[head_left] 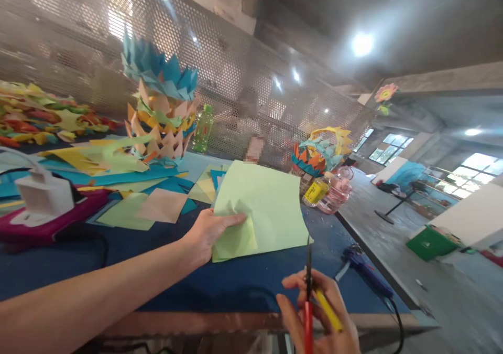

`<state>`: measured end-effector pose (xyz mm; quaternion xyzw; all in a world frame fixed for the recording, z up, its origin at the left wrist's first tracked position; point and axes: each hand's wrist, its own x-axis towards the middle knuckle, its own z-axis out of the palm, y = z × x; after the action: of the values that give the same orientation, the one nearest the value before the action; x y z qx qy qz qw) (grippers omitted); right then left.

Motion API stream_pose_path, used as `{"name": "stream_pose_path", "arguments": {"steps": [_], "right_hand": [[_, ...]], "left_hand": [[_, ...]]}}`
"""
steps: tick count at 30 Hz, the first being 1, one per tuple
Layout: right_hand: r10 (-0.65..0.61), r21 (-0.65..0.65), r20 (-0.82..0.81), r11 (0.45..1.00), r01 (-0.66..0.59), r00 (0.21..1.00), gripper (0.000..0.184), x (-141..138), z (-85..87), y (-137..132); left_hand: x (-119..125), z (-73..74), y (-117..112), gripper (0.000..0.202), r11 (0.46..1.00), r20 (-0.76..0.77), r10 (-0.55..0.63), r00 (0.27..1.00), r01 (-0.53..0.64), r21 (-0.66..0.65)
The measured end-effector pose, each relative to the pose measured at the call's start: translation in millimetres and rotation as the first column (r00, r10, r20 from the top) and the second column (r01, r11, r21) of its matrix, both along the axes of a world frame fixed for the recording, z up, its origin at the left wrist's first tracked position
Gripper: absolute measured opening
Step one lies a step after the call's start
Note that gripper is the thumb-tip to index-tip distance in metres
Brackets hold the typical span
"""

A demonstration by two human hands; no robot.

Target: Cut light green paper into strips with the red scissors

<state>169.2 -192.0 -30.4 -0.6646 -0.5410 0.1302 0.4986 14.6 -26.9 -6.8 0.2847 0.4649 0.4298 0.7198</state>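
Note:
My left hand [205, 233] is closed on the left side of a pale green sheet of paper [271, 202], thumb on top. Beneath the thumb lies a smaller, creased yellow-green piece of paper [245, 233]. The large sheet is raised at a tilt over the table. Low at the right, my right hand [334, 301] grips scissors [308, 291] with a red handle, their blades pointing up near the sheet's lower right corner. A slim yellow stick-like thing [328, 310] also sits between its fingers; I cannot tell its kind.
Pointed paper crowns [161, 123] are stacked at the back left, beside paper scraps [39, 113] and a green bottle [203, 128]. A white charger [45, 196] sits on a magenta power strip [23, 228]. A blue glue gun [369, 272] lies near the table's right edge.

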Motion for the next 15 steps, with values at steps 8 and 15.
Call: {"name": "stream_pose_path", "arguments": {"steps": [8,15], "right_hand": [[0.042,0.216,0.855,0.878,-0.427,0.518,0.023,-9.2,3.9,19.8],[-0.091,0.340,0.853,0.844,-0.416,0.513,0.015,-8.0,-1.7,24.9]], "left_hand": [[11.0,-11.3,-27.5,0.036,0.992,-0.096,-0.128,0.987,0.128,-0.004],[2.2,0.6,-41.9,0.032,0.983,-0.134,-0.179,0.975,0.174,-0.051]]}}
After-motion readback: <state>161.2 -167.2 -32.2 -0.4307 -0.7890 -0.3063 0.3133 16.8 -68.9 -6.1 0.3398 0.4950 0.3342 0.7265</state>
